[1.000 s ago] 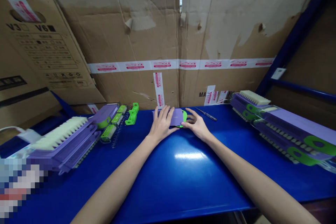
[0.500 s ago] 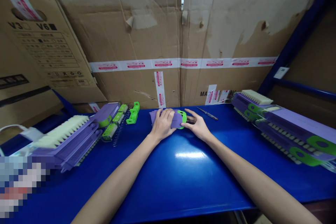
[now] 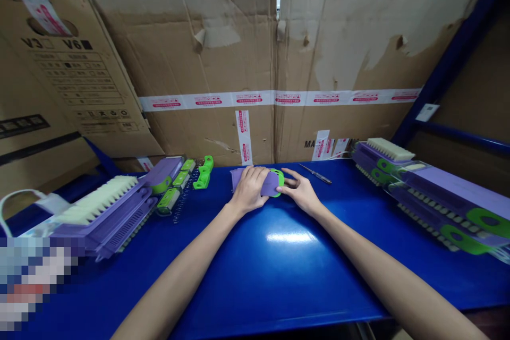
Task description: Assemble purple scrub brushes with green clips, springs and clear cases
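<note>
A flat purple plastic housing (image 3: 270, 185) with a bright green end piece (image 3: 281, 180) is held near the back of the blue table. My left hand (image 3: 251, 188) is closed over its left and middle part, palm down, hiding much of it. At the right end, my right hand (image 3: 300, 191) grips the green end piece, its thumb on the near side and its fingers curved around the far side. A thin screwdriver (image 3: 316, 174) lies on the table just beyond my right hand.
Left on the blue table (image 3: 255, 276) are a green bracket (image 3: 203, 173), small green-and-silver blocks (image 3: 168, 200), a spring (image 3: 182, 204) and purple housings with a pale bristle strip (image 3: 101, 199). More purple-and-green units (image 3: 450, 180) are stacked right. Cardboard (image 3: 207, 64) walls the back.
The view has shifted very slightly, so things at the left sit a little further right. Both hands keep their hold on the purple housing and its green end piece.
</note>
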